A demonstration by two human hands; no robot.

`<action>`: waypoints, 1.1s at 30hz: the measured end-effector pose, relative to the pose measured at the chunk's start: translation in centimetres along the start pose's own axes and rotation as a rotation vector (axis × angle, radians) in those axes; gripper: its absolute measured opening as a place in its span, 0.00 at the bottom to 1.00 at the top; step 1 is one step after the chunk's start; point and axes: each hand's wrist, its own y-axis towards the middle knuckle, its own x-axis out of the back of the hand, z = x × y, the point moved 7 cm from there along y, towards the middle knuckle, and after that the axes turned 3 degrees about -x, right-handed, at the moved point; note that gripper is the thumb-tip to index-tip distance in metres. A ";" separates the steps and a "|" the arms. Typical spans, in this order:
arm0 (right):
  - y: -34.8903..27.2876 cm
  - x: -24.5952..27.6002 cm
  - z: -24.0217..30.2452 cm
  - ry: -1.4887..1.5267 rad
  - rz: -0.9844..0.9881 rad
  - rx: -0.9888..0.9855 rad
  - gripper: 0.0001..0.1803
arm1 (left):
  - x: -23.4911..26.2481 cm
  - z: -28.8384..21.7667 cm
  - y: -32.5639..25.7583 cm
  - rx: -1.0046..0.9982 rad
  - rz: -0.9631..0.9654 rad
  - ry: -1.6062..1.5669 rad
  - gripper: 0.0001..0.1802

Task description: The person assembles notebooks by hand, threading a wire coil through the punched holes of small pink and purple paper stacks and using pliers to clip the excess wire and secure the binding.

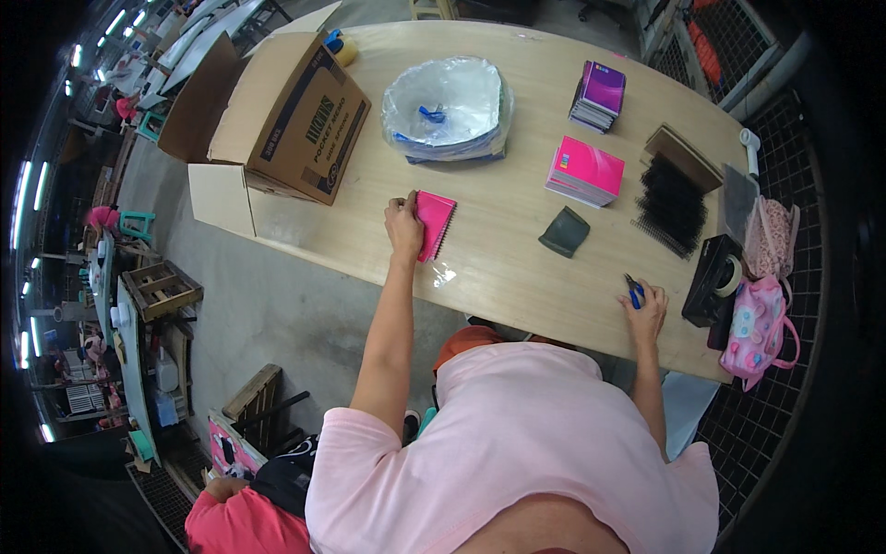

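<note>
A small pink spiral notebook point(433, 227) lies near the front edge of the table, its black coil along the right side. My left hand point(403, 224) grips its left edge with curled fingers. Farther right, my right hand point(648, 312) rests low over the table with its fingers round blue-handled pliers point(635, 293), whose dark jaws point away from me. Between the hands is a dark, curved grey-green piece point(564, 232). Behind it stands a stack of pink notebooks point(586, 170), and farther back a stack of purple ones point(598, 95).
An open cardboard box point(295, 115) stands at the left. A plastic-lined container point(448, 111) sits at the back middle. Black wire coils point(671, 208) lie at the right, near a black box point(712, 282) with a tape roll and a pink pouch point(761, 328). Another person point(245, 517) is at lower left.
</note>
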 end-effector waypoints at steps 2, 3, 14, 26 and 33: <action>0.2 0.0 -1.9 -0.058 -0.045 -0.019 0.35 | -0.1 -0.2 0.1 0.009 -0.016 0.011 0.25; 0.2 0.1 -2.6 -0.116 -0.090 -0.034 0.37 | -0.1 -0.2 0.1 0.021 -0.035 0.022 0.25; 1.3 -0.9 -4.8 -0.209 -0.198 0.085 0.38 | -0.6 -0.6 0.3 0.039 -0.048 0.117 0.27; 2.1 -0.9 -6.6 -0.340 -0.107 -0.007 0.38 | 4.6 -14.7 2.0 -0.115 -0.327 -0.312 0.21; 5.4 1.5 -2.3 -0.216 -0.237 -0.051 0.29 | -6.4 -26.6 11.0 -0.131 0.058 -0.538 0.22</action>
